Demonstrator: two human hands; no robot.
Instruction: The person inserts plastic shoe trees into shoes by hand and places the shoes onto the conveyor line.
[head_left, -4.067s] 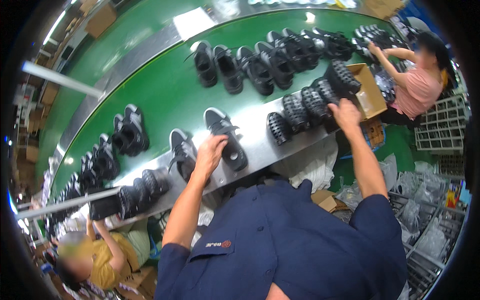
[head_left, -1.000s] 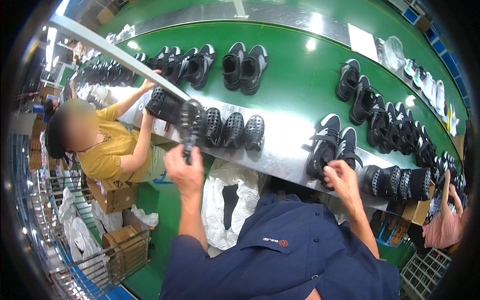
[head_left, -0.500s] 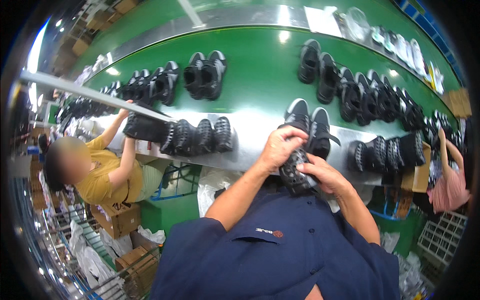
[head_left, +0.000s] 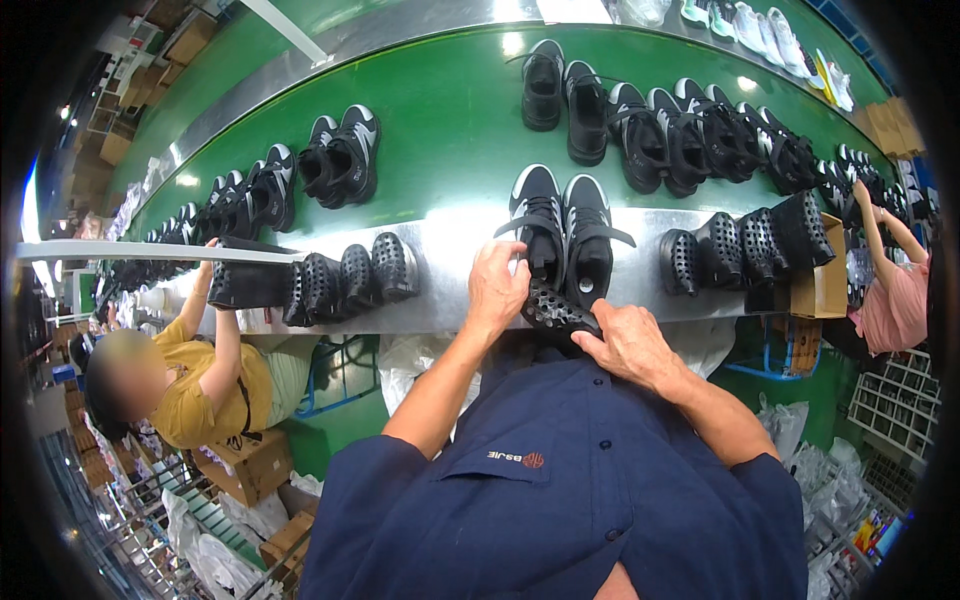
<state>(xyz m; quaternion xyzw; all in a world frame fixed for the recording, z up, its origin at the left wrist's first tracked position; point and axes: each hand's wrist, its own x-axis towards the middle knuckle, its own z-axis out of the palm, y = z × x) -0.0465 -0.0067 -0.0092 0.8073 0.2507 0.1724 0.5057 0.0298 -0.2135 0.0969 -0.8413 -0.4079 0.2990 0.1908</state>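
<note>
A pair of black sneakers with grey-white toes stands before me on the metal table edge, the left sneaker (head_left: 540, 215) and the right sneaker (head_left: 588, 235), toes pointing away. At their heels, slanted, is a black perforated plastic shoe tree (head_left: 555, 308). My left hand (head_left: 497, 290) has its fingers curled at the shoe tree's upper left end, close against the left sneaker's collar; its exact contact is partly hidden. My right hand (head_left: 632, 345) grips the shoe tree's lower right end, its thumb laid along it.
Black perforated shoe trees stand in rows left (head_left: 355, 278) and right (head_left: 718, 250). More black sneakers line the green surface (head_left: 450, 120). A white bar (head_left: 150, 250) crosses at left. Co-workers in yellow (head_left: 225, 375) and pink (head_left: 893, 310) work on either side; a cardboard box (head_left: 818, 275) stands right.
My view has shifted. The shoe tree, earlier upright between my hands, now slants at the sneakers' heels. My left hand has moved off its top to its left end; my right hand stays on it.
</note>
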